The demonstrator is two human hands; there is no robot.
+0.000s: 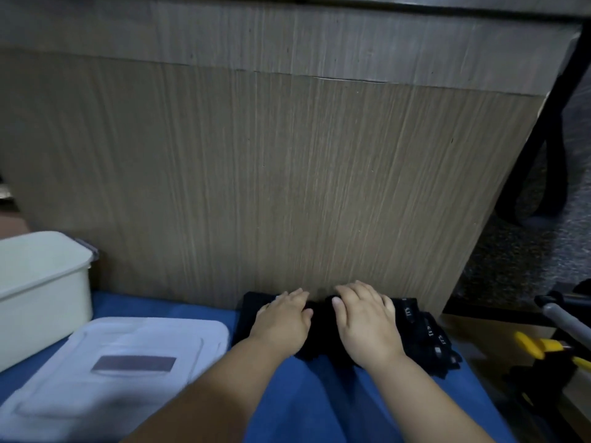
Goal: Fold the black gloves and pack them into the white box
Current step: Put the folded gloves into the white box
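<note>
The black gloves [321, 327] lie in a pile on the blue cloth [319, 404], pushed against the wooden panel. My left hand [283, 318] lies flat on the left part of the pile, fingers straight. My right hand [364, 318] presses flat on the right part. More black gloves with small white print [428, 334] stick out to the right of my right hand. The white box [41, 292] stands open at the far left, its inside mostly out of sight. Its translucent lid [128, 359] lies flat on the cloth in front of it.
A tall wooden panel [256, 171] rises right behind the gloves. At the right edge lie a yellow and black tool [543, 350] and a grey rod [566, 318]. A black chair base [537, 174] stands on the speckled floor at the far right.
</note>
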